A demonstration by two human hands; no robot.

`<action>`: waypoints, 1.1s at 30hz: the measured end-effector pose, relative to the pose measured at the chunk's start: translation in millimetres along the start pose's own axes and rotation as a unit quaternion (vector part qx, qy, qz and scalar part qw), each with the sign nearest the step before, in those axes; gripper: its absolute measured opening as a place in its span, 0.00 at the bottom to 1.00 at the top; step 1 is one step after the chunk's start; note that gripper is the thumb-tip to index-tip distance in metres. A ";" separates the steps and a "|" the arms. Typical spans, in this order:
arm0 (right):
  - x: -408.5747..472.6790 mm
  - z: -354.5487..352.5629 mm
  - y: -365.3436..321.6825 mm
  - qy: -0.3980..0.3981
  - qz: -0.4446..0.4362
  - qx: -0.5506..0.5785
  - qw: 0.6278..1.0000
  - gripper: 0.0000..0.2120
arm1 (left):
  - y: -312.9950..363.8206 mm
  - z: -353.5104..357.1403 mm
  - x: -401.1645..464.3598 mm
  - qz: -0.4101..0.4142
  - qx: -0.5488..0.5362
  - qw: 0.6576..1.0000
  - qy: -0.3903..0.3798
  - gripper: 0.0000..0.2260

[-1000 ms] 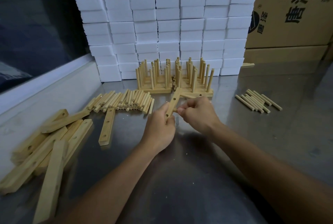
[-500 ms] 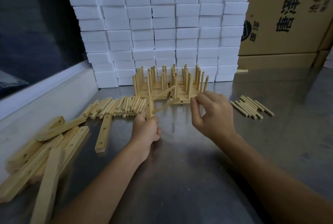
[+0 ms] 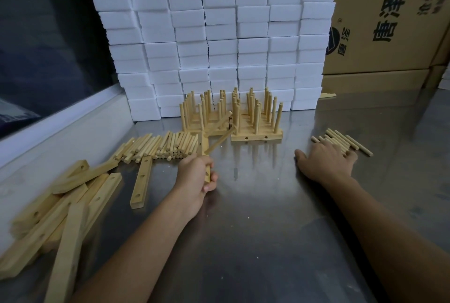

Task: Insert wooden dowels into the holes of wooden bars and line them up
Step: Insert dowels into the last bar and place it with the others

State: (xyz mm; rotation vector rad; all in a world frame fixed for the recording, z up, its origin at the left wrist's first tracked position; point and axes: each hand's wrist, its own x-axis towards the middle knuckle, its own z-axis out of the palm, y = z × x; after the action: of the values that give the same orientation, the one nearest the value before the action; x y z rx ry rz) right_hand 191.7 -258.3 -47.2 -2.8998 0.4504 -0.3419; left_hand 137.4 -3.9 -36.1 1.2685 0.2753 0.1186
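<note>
The bar in work (image 3: 206, 156) stands on end in the left hand (image 3: 197, 178), whose fingers curl round its lower half; two dowels (image 3: 220, 142) already stick out of it, slanting up and away toward the finished pieces, and a hole near the fist shows open, so this bar appears to need at least one more peg, though blur makes the count uncertain. The right hand (image 3: 326, 162) lies flat with straight fingers on the small dowel pile (image 3: 341, 142) at the right, touching the pegs without yet pinching one. Behind, the finished bars (image 3: 255, 137) sit side by side against a wall of white foam blocks (image 3: 219, 42), their pegs upright in close rows. Plenty remains, by my reckoning: a long heap of loose dowels (image 3: 155, 148) lies just left of the held bar, a single drilled bar (image 3: 141, 181) lies flat near it, and a jumbled stack of bare bars (image 3: 56, 205) fills the near left. The wood is pale, smooth and square-edged in the bars, round and slender in the pegs; the table (image 3: 267, 241) is brushed steel, dully reflective, with cardboard cartons (image 3: 389, 22) behind.
</note>
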 end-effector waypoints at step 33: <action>-25.1 -1.8 -34.2 0.059 -0.133 0.360 0.922 0.15 | 1.3 -7.0 6.0 -0.058 -0.203 0.976 -0.061 0.16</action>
State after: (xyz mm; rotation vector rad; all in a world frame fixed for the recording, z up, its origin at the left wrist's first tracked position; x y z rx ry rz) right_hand 177.4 -218.5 -43.0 -2.2134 -0.0666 -0.5804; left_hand 141.3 4.4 -37.6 0.8475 0.2060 -0.0042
